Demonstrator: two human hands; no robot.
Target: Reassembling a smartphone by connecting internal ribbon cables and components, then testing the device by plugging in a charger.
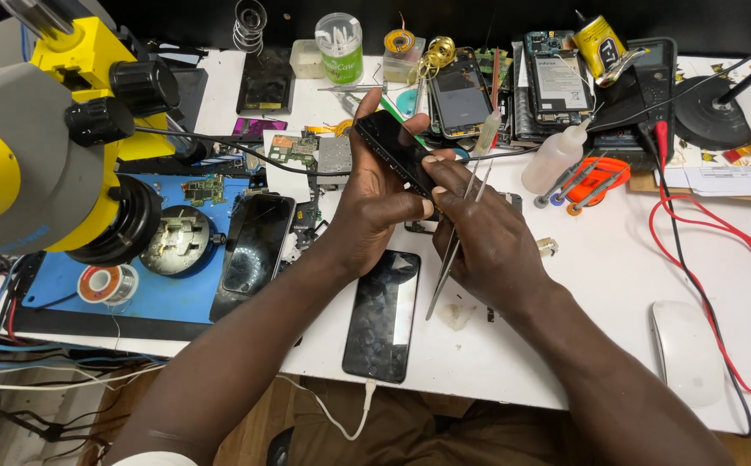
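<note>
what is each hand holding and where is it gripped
Left hand grips a black phone by its lower end; right hand holds metal tweezers near their middle.

Head cam, single view: looks steeply down, close over white workbench [617, 285], facing its back edge.

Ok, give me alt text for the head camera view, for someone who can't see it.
Over a cluttered white workbench, the left hand holds a dark phone on edge while the right hand grips metal tweezers beside it. Another phone lies face up below; a yellow microscope stands at left.
</note>
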